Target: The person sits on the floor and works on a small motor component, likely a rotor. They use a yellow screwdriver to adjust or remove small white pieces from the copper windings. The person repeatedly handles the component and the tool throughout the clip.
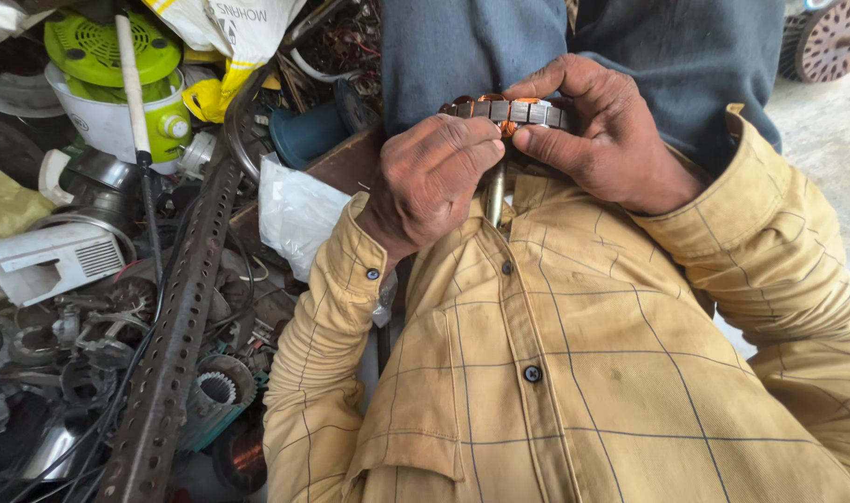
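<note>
- Left hand (430,177) closed in a loose fist, fingertips pinching the near edge of a motor armature (509,112).
- Right hand (597,130) wraps the armature's far side, thumb under, fingers over the top; firm grip.
- Armature sits between the 2 hands, held against the chest above the yellow checked shirt (574,373); its steel shaft (496,196) points down.
- Copper windings show at the top.
- Left of the person: perforated angle iron (178,317), green-and-white appliance (118,84), scrap motor parts.

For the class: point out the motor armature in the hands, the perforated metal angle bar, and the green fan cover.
motor armature (511,111), head view, laminated core
perforated metal angle bar (169,345), head view, mid-length
green fan cover (99,47), head view, grille
</note>
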